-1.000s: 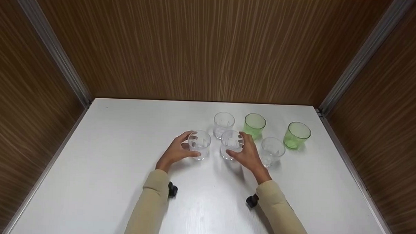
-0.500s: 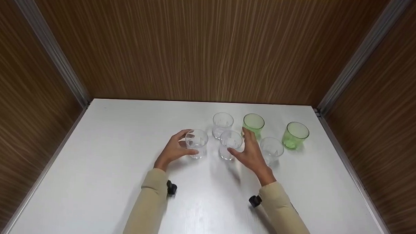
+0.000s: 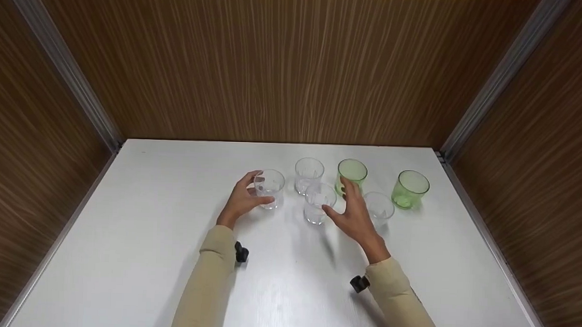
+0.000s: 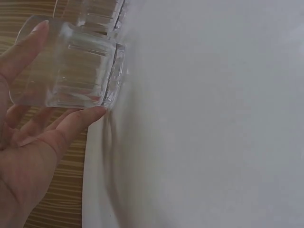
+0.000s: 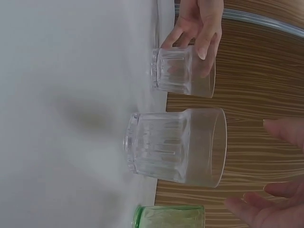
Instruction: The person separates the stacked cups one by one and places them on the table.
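We see the left hand [image 3: 241,200] curled around a clear glass [image 3: 269,189] standing on the white counter [image 3: 148,236], while the right hand [image 3: 354,215] is spread loose just beside another clear glass [image 3: 319,203], maybe not quite touching it, near a green glass [image 3: 350,175].
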